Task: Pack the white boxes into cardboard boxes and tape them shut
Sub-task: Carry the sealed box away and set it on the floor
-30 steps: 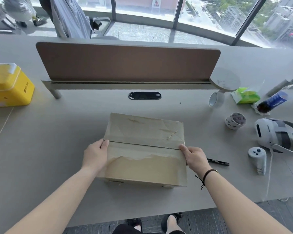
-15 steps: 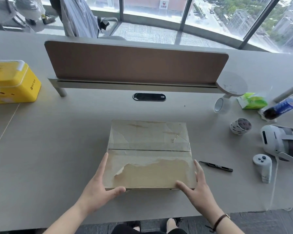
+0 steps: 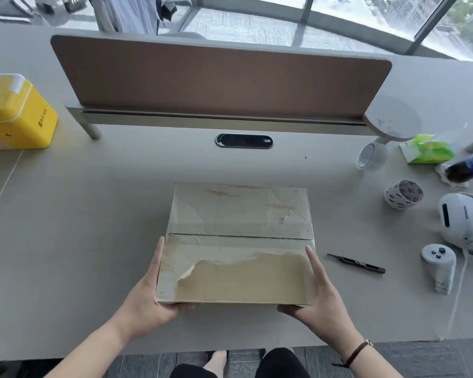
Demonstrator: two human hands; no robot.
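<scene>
A yellow case (image 3: 14,113) sits at the far left edge of the bench (image 3: 66,227), in front of a brown divider screen (image 3: 219,77) that runs across the middle. Near the bench's front edge, at its centre, lies the cardboard box (image 3: 238,241), flaps folded flat and meeting along a centre seam, its top scarred where old tape has torn the paper. The person's left hand (image 3: 145,298) holds the box's near left corner, fingers straight along the side wall and thumb tucked under the front edge; the right hand (image 3: 320,301) mirrors it at the near right corner, fingers laid flat against the side, thumb beneath. To the right of the box a black utility knife (image 3: 357,263) lies on the bench. Farther right stand a clear tape roll (image 3: 370,156) beside the screen's foot, a printed tape roll (image 3: 403,193), a green tissue pack (image 3: 428,151), a white headset (image 3: 462,219) and its controller (image 3: 438,266). The flaps look closed, yet no fresh strip can be made out across the seam, so taping probably remains. No white boxes are in sight; whether any are inside cannot be told.
</scene>
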